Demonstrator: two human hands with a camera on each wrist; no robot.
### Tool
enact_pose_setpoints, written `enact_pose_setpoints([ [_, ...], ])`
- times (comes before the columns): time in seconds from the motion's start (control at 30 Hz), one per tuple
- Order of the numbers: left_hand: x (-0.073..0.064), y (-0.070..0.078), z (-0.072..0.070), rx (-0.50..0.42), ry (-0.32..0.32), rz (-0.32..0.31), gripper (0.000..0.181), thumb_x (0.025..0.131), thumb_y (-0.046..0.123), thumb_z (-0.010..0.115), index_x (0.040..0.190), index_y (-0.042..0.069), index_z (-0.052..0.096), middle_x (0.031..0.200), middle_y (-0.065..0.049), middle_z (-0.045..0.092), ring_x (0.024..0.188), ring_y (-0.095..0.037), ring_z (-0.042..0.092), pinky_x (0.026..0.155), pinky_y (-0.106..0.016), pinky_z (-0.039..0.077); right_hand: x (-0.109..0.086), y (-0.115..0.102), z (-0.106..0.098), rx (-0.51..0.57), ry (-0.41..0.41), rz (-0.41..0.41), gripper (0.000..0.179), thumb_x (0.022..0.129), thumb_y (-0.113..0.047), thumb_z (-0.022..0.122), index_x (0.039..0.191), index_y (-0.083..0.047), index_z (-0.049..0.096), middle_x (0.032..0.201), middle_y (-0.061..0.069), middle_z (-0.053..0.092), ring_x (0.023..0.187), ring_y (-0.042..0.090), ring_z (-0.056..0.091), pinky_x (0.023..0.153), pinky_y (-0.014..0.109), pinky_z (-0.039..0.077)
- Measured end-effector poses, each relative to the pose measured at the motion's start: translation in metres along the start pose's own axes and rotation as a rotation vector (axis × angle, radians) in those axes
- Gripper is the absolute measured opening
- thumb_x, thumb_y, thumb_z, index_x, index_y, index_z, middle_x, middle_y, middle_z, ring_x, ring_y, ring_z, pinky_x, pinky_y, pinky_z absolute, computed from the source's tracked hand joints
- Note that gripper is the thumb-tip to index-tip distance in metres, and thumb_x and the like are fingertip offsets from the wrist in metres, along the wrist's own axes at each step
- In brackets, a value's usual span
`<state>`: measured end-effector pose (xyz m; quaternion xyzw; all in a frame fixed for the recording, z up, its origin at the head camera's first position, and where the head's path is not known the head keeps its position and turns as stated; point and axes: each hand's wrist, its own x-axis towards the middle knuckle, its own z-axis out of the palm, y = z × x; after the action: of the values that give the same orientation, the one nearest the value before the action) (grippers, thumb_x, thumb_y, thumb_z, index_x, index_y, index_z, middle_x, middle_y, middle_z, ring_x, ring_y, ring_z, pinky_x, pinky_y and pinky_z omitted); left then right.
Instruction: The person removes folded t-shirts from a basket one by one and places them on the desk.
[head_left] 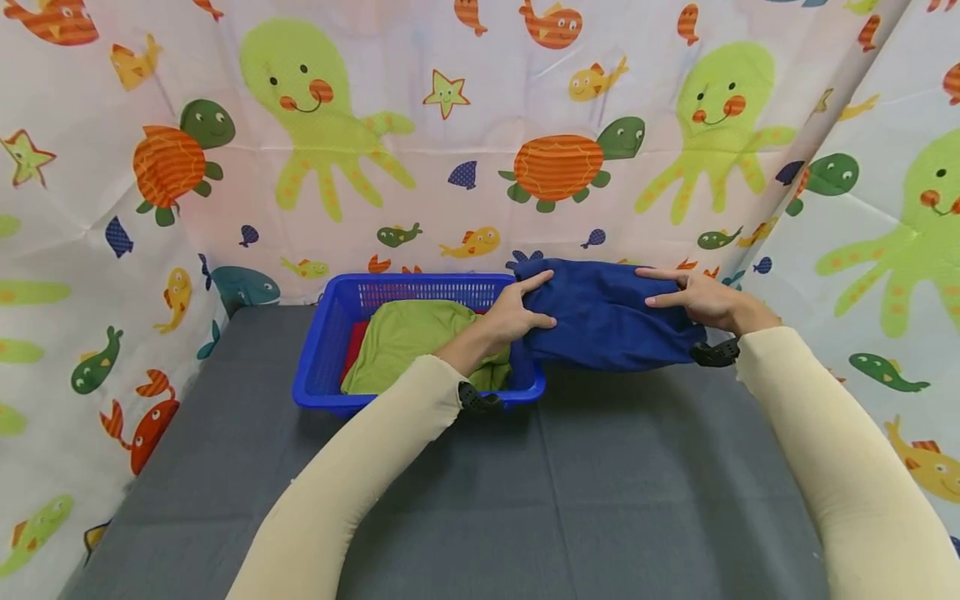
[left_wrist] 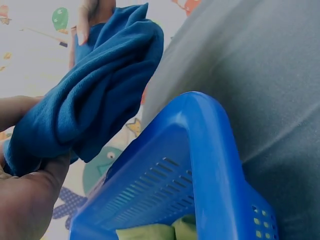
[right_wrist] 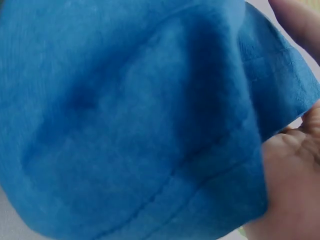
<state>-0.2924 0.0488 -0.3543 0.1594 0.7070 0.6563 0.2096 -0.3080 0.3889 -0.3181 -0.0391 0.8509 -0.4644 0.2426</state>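
Note:
A folded dark blue garment (head_left: 607, 317) is held up between both hands, beside the right end of a blue plastic basket (head_left: 303, 367). My left hand (head_left: 510, 317) grips its left edge, thumb on the near side. At the opposite edge my right hand (head_left: 705, 302) holds the cloth between thumb and fingers. In the left wrist view the garment (left_wrist: 95, 90) hangs in folds above the basket rim (left_wrist: 210, 150). Stitched hem lines show on the cloth (right_wrist: 135, 125) in the right wrist view. Inside the basket lie a green garment (head_left: 420, 342) and, partly hidden beneath it, a red cloth (head_left: 354, 346).
The basket stands on a grey cloth-covered table (head_left: 450, 517), close to the back. A white curtain (head_left: 465, 75) printed with sea animals encloses the table at the back and both sides. Black wrist straps (head_left: 478, 398) sit over the cream sleeves (head_left: 360, 475).

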Motion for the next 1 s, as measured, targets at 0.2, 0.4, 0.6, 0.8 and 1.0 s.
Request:
enact_pose_setpoints([
  [0.2, 0.014, 0.000, 0.005, 0.031, 0.021, -0.010, 0.083, 0.089, -0.006, 0.070, 0.157, 0.031, 0.038, 0.170, -0.008, 0.016, 0.148, -0.031, 0.039, 0.117, -0.045, 0.041, 0.005, 0.005, -0.007, 0.016, 0.017, 0.017, 0.072, 0.102, -0.024, 0.062, 0.162, -0.020, 0.022, 0.171, 0.017, -0.001, 0.155, 0.045, 0.006, 0.120, 0.072, 0.010],
  [0.4, 0.020, -0.004, 0.015, 0.004, 0.015, -0.045, 0.081, 0.090, 0.001, 0.073, 0.158, 0.030, 0.038, 0.169, -0.010, 0.019, 0.145, -0.033, 0.043, 0.115, -0.046, 0.043, 0.010, 0.018, -0.008, 0.004, 0.016, 0.021, 0.073, 0.103, -0.025, 0.060, 0.162, -0.018, 0.019, 0.171, 0.017, -0.007, 0.155, 0.048, 0.000, 0.119, 0.074, 0.008],
  [0.6, 0.020, -0.007, 0.028, -0.023, 0.019, -0.083, 0.071, 0.095, 0.029, 0.071, 0.158, 0.027, 0.038, 0.170, -0.008, 0.018, 0.153, -0.033, 0.030, 0.121, -0.053, 0.032, 0.010, 0.027, -0.008, -0.004, 0.025, 0.021, 0.074, 0.102, -0.026, 0.062, 0.162, -0.015, 0.020, 0.171, 0.019, -0.006, 0.155, 0.050, -0.001, 0.118, 0.075, 0.006],
  [0.8, 0.025, -0.009, 0.039, -0.107, 0.035, -0.092, 0.064, 0.100, 0.046, 0.058, 0.157, 0.024, 0.040, 0.167, -0.004, 0.030, 0.156, -0.030, 0.025, 0.120, -0.066, 0.025, 0.010, 0.032, -0.008, 0.018, 0.047, 0.069, 0.075, 0.101, -0.027, 0.063, 0.161, -0.014, 0.021, 0.170, 0.021, -0.002, 0.155, 0.050, 0.001, 0.120, 0.072, 0.007],
  [1.0, 0.029, -0.007, 0.046, -0.086, 0.036, -0.119, 0.066, 0.101, 0.052, 0.054, 0.158, 0.022, 0.038, 0.168, -0.002, 0.029, 0.156, -0.029, 0.025, 0.120, -0.066, 0.025, 0.012, 0.036, -0.008, 0.032, 0.049, 0.063, 0.075, 0.101, -0.026, 0.063, 0.162, -0.013, 0.021, 0.170, 0.022, 0.001, 0.155, 0.048, 0.005, 0.122, 0.069, 0.009],
])
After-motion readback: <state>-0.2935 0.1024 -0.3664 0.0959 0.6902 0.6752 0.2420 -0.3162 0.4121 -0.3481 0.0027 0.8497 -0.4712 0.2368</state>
